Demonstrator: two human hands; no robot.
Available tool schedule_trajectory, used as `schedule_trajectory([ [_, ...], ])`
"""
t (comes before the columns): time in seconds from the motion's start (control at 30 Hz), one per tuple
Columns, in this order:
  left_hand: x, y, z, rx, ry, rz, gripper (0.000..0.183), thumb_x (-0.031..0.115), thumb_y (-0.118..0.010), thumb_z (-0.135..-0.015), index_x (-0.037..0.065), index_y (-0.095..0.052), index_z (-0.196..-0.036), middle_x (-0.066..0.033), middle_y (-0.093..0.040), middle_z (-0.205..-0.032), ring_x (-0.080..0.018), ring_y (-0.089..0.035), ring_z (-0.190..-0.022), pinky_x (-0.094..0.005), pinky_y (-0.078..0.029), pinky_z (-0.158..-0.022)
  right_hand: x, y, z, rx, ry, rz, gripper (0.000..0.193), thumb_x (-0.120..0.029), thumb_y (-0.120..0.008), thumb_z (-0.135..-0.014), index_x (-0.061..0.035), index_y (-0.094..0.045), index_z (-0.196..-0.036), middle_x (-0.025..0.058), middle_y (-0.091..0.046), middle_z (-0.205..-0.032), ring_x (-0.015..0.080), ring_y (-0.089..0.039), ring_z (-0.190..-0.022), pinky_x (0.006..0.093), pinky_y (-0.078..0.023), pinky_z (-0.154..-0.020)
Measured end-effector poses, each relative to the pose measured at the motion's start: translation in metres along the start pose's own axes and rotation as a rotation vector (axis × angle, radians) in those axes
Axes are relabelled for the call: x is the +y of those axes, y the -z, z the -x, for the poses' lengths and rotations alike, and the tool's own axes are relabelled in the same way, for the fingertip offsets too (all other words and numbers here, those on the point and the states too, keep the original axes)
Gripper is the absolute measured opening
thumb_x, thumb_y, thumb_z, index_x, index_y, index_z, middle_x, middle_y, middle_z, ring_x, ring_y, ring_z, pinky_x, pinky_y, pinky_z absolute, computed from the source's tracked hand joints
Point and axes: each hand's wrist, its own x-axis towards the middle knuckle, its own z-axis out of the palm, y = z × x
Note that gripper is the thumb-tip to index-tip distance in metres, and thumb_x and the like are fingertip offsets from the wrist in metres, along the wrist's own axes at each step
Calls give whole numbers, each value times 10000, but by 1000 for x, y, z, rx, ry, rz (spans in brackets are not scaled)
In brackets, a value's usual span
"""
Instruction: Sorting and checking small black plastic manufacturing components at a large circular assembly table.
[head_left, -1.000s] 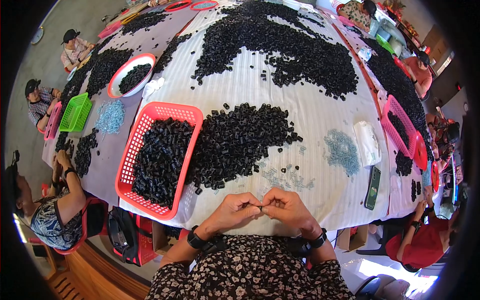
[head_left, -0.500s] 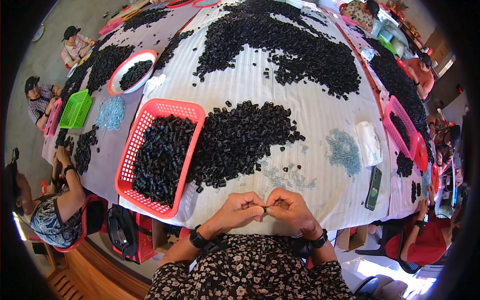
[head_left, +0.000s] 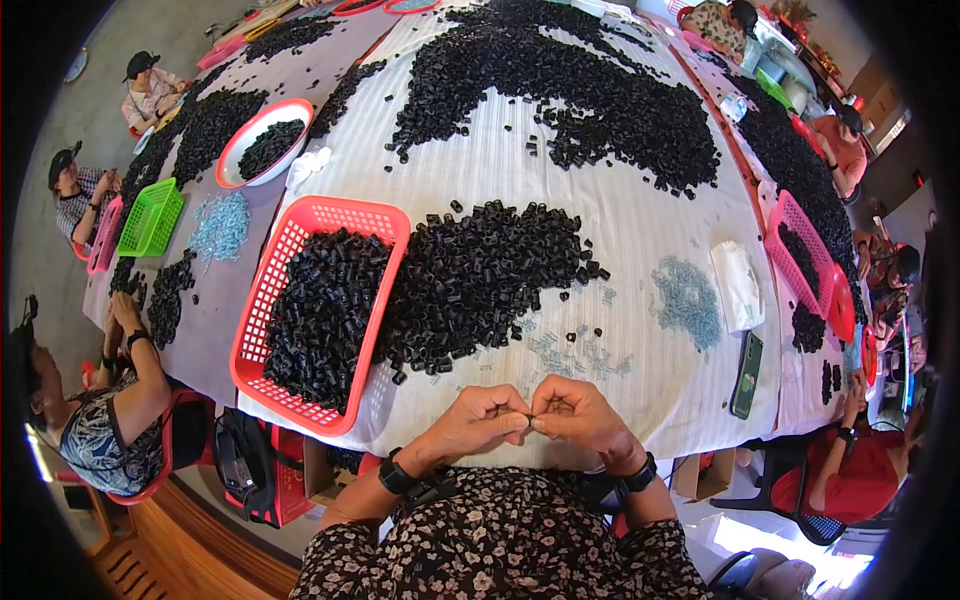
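At the near edge of the white-covered table, my left hand (head_left: pixel 482 418) and my right hand (head_left: pixel 582 414) meet fingertip to fingertip. Both are closed in a pinch on a small black piece (head_left: pixel 529 422), mostly hidden by the fingers. Just beyond them lie scattered thin, pale blue pieces (head_left: pixel 580 357), too small to make out well. A heap of short black tube-like plastic pieces (head_left: pixel 480 275) spreads farther out. To its left, a red perforated plastic basket (head_left: pixel 376 345) is filled with more of them.
Right of my hands are a pale blue heap (head_left: pixel 687 303), a white packet (head_left: pixel 738 287) and a phone (head_left: pixel 747 375). A large black heap (head_left: pixel 560 85) covers the far table. At left stand a red-rimmed bowl (head_left: pixel 232 170) and green basket (head_left: pixel 150 220). People sit along both sides.
My hands stay pinched together in nearly the same place, and less of the small black piece shows between the fingertips. At the right, the person in red has shifted an arm.
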Motion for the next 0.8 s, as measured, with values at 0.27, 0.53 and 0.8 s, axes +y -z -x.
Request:
schedule_trajectory([
  [0.27,-2,-2,-2,-22,3,-6,114,97,-583,-908,-7,-590,-954,-30,-602,-760,-80,-577,-687,-212,-476,-632,-4,9,1,-31,-16,225,117,-102,-659,-830,-45,-558,-819,-56,-494,-723,29,-423,-668,199,-354,-572],
  [0.53,0,0,-1,5,-58,59,122,100,-572,-914,-12,-592,-957,-44,-626,-806,-87,-602,-710,-217,-499,-662,-3,30,-16,427,254,577,67,-93,-629,-835,-33,-602,-848,9,-527,-720,106,-492,-633,260,-411,-581],
  [0.8,-1,7,3,94,-91,79,127,102,-564,-917,-16,-589,-957,-55,-635,-820,-86,-608,-716,-224,-506,-663,11,50,-41,691,431,1202,90,-41,-595,-803,-50,-594,-893,135,-497,-820,325,-538,-763,401,-455,-656],
])
